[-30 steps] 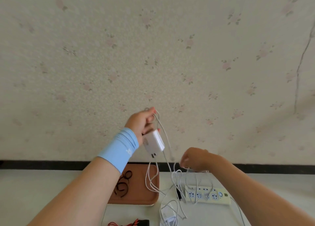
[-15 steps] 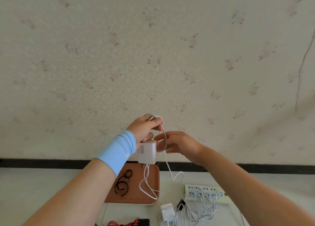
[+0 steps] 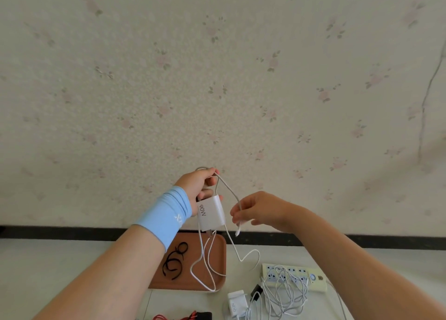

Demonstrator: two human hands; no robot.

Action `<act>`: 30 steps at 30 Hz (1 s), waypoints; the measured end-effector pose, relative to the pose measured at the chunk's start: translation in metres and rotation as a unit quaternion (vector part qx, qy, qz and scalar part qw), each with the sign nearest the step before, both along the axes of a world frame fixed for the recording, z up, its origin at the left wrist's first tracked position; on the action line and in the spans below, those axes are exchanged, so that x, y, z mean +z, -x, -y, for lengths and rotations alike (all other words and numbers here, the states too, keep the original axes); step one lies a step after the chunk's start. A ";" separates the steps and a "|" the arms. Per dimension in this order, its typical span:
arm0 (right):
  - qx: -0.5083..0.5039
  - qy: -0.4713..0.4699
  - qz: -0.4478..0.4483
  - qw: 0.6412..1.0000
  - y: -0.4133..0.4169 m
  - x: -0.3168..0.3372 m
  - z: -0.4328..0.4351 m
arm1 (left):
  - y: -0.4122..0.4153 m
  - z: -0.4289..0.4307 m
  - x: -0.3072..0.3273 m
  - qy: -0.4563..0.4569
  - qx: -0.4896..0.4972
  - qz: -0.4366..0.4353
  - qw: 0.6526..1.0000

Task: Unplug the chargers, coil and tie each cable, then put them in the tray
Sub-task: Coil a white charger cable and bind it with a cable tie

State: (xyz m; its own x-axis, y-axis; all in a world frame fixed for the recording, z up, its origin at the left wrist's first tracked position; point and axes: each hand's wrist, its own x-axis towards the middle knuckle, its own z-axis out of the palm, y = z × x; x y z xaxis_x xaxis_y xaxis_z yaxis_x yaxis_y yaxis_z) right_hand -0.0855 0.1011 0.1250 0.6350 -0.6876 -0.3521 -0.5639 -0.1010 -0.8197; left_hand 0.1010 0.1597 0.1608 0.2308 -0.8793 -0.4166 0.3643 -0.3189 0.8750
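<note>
Head view: left hand (image 3: 199, 184), centre of frame w/ a light-blue wrist sleeve (image 3: 166, 213) below it, is closed round a white 90W charger (image 3: 210, 213) plus the top loops of its white cable (image 3: 226, 187), held up in front of the floral wallpaper (image 3: 217, 66). Right hand (image 3: 260, 211), just right of the charger, pinches the cable near its free end between thumb & fingertips; other fingers loosely curled. Cable tip hangs just below that hand. More cable loops drop from the charger down over the brown tray (image 3: 193, 281) at lower centre. Inside the tray, left part: black ties (image 3: 174, 259), curled. Right of the tray on the pale surface (image 3: 36, 271): a white power strip (image 3: 294, 275) w/ a loose tangle of white cables (image 3: 284, 298) lying across it. A second white charger (image 3: 237, 304) lies at bottom centre, beside a small black plug (image 3: 256, 293). Bottom edge: a red cable & black block (image 3: 193, 316), partly cut off.
</note>
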 end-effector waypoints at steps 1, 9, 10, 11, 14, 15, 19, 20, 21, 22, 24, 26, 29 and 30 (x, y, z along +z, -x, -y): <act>-0.012 -0.001 0.004 1.000 0.002 -0.002 0.002 | 0.000 0.000 0.001 -0.002 0.001 -0.012 1.000; -0.203 -0.049 0.161 0.965 -0.006 0.014 0.000 | -0.003 -0.010 0.007 -0.056 -0.014 -0.075 0.996; -0.198 -0.057 0.162 0.965 -0.008 0.017 -0.002 | 0.000 -0.011 0.009 -0.051 -0.026 -0.067 0.996; -0.190 -0.060 0.153 0.968 -0.012 0.021 -0.005 | 0.004 -0.013 0.010 -0.041 -0.041 -0.056 0.997; -0.159 -0.063 0.128 0.977 -0.023 0.029 -0.015 | 0.014 -0.015 0.010 0.007 -0.048 -0.035 0.998; -0.152 -0.064 0.128 0.978 -0.026 0.032 -0.018 | 0.016 -0.016 0.010 0.022 -0.039 -0.027 0.999; -0.133 -0.010 0.110 0.985 -0.032 0.039 -0.026 | 0.021 -0.021 0.011 0.071 -0.016 -0.001 0.997; -0.123 0.011 0.100 0.987 -0.032 0.040 -0.027 | 0.022 -0.022 0.011 0.076 -0.016 0.010 0.997; -0.113 0.029 0.095 0.989 -0.032 0.041 -0.028 | 0.022 -0.023 0.011 0.080 -0.016 0.020 0.996; -0.102 0.040 0.092 0.990 -0.032 0.042 -0.029 | 0.022 -0.024 0.011 0.080 -0.012 0.028 0.996; -0.081 0.050 0.087 0.992 -0.033 0.042 -0.029 | 0.020 -0.025 0.011 0.078 -0.001 0.039 0.996; -0.069 0.068 0.079 0.992 -0.035 0.041 -0.029 | 0.019 -0.025 0.010 0.076 0.006 0.060 0.995; -0.076 0.099 0.082 0.989 -0.036 0.035 -0.025 | 0.019 -0.024 0.009 0.059 -0.012 0.146 0.987; -0.081 0.093 0.085 0.989 -0.036 0.034 -0.025 | 0.018 -0.023 0.010 0.052 -0.020 0.197 0.979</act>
State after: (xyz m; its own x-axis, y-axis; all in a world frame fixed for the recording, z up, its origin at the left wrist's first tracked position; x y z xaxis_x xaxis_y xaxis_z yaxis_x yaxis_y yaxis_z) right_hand -0.0497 0.1260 0.1589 0.5510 -0.8275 -0.1080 -0.4408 -0.1787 -0.8796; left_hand 0.0829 0.1827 0.1710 0.3204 -0.9239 -0.2092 -0.0187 -0.2270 0.9737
